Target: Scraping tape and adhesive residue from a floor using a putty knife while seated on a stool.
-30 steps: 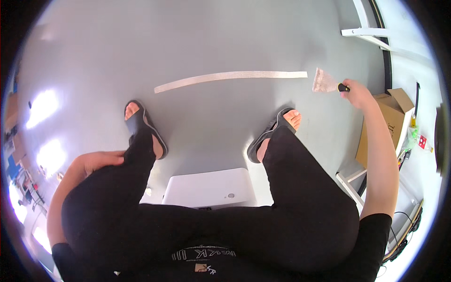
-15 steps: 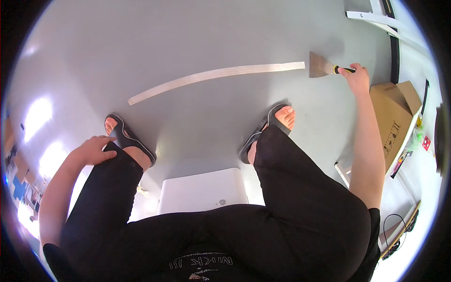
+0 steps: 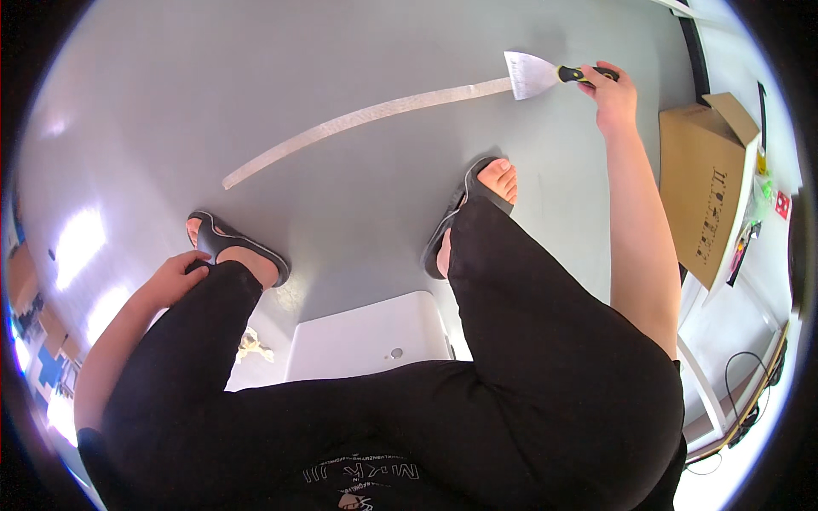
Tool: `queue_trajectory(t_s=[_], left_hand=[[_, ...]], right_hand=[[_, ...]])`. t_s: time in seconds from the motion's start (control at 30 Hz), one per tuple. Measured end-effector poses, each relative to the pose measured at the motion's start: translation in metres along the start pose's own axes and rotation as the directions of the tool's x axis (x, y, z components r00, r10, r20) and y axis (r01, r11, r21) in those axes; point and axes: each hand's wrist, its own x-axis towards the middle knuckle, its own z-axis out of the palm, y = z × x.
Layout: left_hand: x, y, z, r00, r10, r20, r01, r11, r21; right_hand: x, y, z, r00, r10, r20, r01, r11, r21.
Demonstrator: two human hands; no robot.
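Note:
My right hand [image 3: 615, 98] grips the black-and-yellow handle of a putty knife [image 3: 532, 75] out at the upper right. Its wide metal blade meets the right end of a long pale tape-like strip [image 3: 366, 115] on the grey floor [image 3: 341, 51]; whether it presses down is unclear. My left hand [image 3: 177, 277] rests on my left knee, fingers loosely bent and holding nothing. My feet in dark sandals [image 3: 241, 240] are set wide apart, with the strip beyond them.
A cardboard box [image 3: 699, 196] stands at the right by white metal framing [image 3: 711, 409] and black cables [image 3: 741, 383]. Small bagged items lie beside the box. A white lidded unit [image 3: 358, 332] is between my legs. Cardboard and other clutter show at the far left edge.
The putty knife in my right hand has moved forward and left, closing the small gap to the strip's end. My left hand has shifted on my knee. The whole view has shifted somewhat.

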Motion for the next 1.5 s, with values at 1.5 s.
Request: queue_trajectory(t_s=[1.5], left_hand=[[0.021, -0.018, -0.011, 0.997, -0.07, 0.014, 0.071, 0.994, -0.079]], right_hand=[[-0.014, 0.022, 0.024, 0.997, 0.042, -0.064, -0.054, 0.979, -0.198]])
